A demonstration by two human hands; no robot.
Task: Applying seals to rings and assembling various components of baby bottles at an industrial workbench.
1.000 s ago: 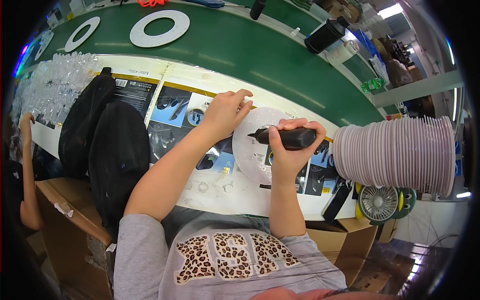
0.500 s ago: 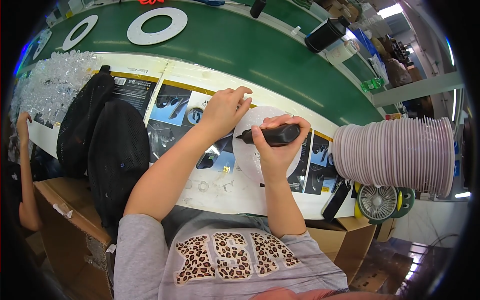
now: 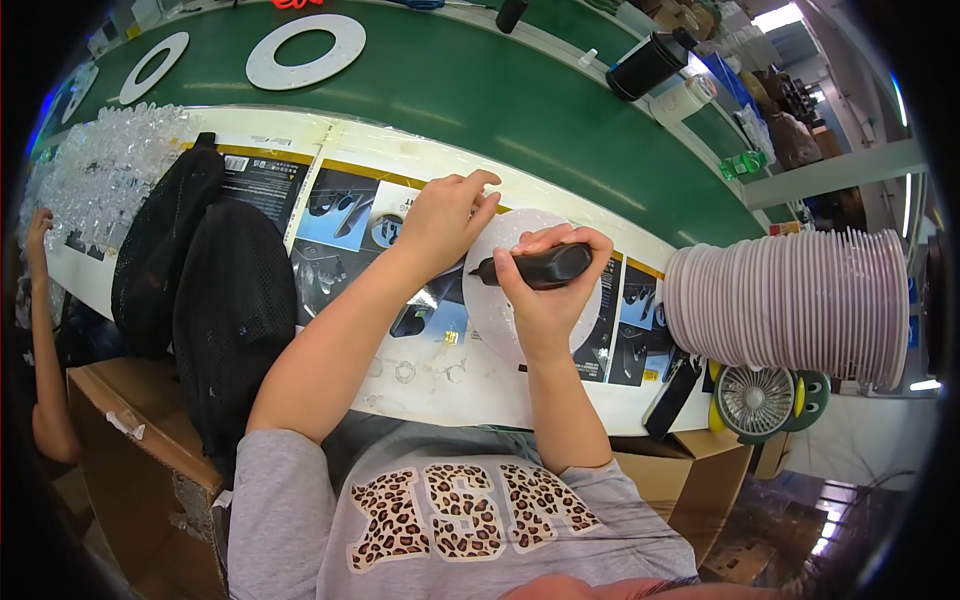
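My right hand (image 3: 550, 285) is wrapped round a chunky black handheld tool (image 3: 555, 267). Its thin tip points left, over a round white disc (image 3: 500, 325) that lies on the table below. My left hand (image 3: 445, 220) is at the disc's upper left edge, fingers bent and their tips apart, with nothing visible between them. Whether it presses on the disc cannot be made out. Printed dark and blue sheets (image 3: 345, 215) cover the tabletop under my arms.
A long stack of pale rings (image 3: 780, 308) lies at the right, by a small fan (image 3: 757, 402). Black mesh bags (image 3: 240, 290) and clear plastic pieces (image 3: 120, 165) sit left, near another person's arm (image 3: 45, 330). White rings (image 3: 345, 60) lie on the green surface (image 3: 470, 110). Below are cardboard boxes (image 3: 140, 480).
The black tool has tilted slightly in my right hand, with the fingers shifting a little. My left hand stays almost where it was. The white rings have slid a little left.
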